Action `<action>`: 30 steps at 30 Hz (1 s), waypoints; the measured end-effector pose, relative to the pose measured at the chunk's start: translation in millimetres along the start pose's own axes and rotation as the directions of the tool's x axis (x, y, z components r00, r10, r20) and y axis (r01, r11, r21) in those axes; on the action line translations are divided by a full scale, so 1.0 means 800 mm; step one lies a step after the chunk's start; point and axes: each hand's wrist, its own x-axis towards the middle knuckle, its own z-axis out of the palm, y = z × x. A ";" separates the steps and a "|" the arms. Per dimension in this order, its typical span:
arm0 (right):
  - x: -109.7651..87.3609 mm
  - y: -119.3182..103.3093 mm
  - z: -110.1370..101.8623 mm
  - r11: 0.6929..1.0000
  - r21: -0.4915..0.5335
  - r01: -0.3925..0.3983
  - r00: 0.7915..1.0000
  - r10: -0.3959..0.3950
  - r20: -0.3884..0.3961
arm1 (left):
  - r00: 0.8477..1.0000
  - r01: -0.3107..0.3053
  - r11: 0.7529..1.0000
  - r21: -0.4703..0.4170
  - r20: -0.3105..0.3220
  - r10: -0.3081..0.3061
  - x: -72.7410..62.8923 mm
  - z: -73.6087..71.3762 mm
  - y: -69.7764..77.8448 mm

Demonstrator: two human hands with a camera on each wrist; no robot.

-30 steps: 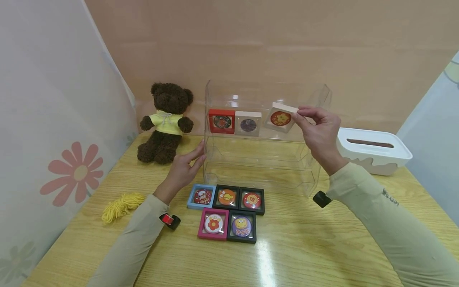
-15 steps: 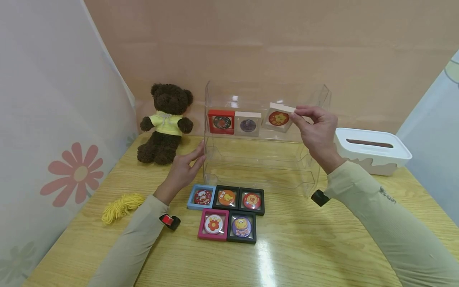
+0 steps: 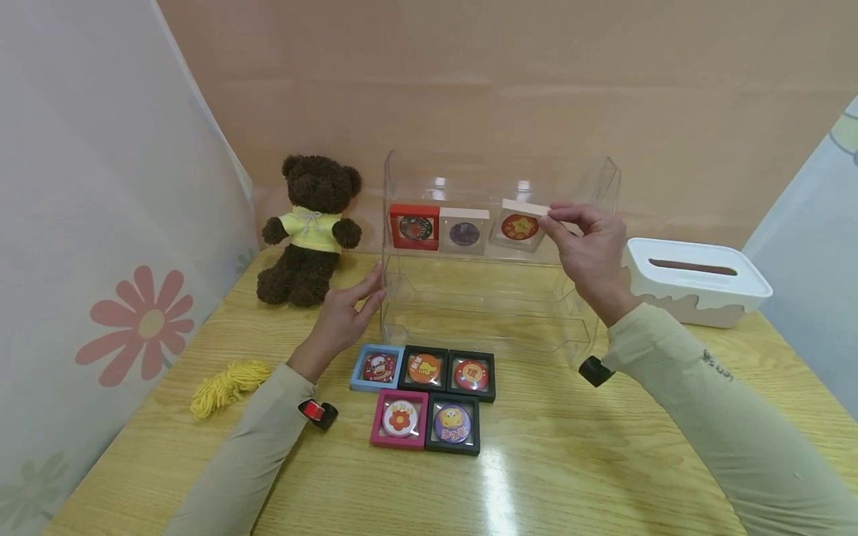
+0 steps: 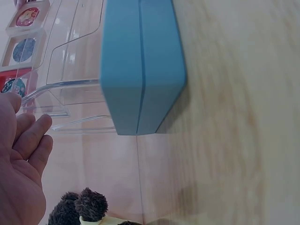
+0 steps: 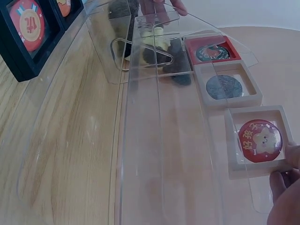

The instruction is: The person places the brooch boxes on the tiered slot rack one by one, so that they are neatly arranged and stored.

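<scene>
In the head view my right hand point(image 3: 593, 253) pinches the right edge of a white display frame point(image 3: 518, 227) with a round red badge showing a yellow star figure. It sits slightly tilted at the top tier of a clear acrylic rack point(image 3: 492, 346). Left of it on that tier stand a white frame with a grey-purple badge point(image 3: 465, 234) and a red frame with a dark badge point(image 3: 415, 228). My left hand point(image 3: 345, 316) touches the rack's left side with extended fingers; its palm and fingers point(image 4: 35, 140) show in the left wrist view.
In front of the rack lie framed badges: light blue point(image 3: 377, 384), pink point(image 3: 398, 441) and several black ones point(image 3: 452, 447). A brown teddy bear point(image 3: 311, 231) sits left, near yellow yarn point(image 3: 228, 387). A white tissue box point(image 3: 700, 272) stands right.
My right hand has moved slightly left and down with the white frame, bringing it lower and nearer the grey-purple badge's frame. The left hand has stayed at the rack's side.
</scene>
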 end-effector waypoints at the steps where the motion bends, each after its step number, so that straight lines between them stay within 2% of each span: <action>1: 0.000 0.000 0.000 1.000 -0.010 -0.001 1.000 0.001 0.002 | 1.000 -0.001 1.000 0.002 -0.001 0.001 0.000 0.000 0.000; 13: -0.003 -0.006 0.000 0.988 -0.154 -0.012 0.998 0.021 0.053 | 1.000 -0.012 1.000 -0.005 -0.013 0.012 0.000 0.000 -0.001; 20: -0.001 -0.005 0.000 0.969 -0.244 -0.030 0.997 0.048 0.066 | 1.000 -0.004 1.000 -0.002 -0.006 0.004 0.000 0.000 0.000; 30: 0.000 -0.006 -0.001 0.956 -0.288 -0.051 0.994 0.077 0.082 | 1.000 0.000 1.000 -0.010 -0.006 0.000 0.000 0.000 0.000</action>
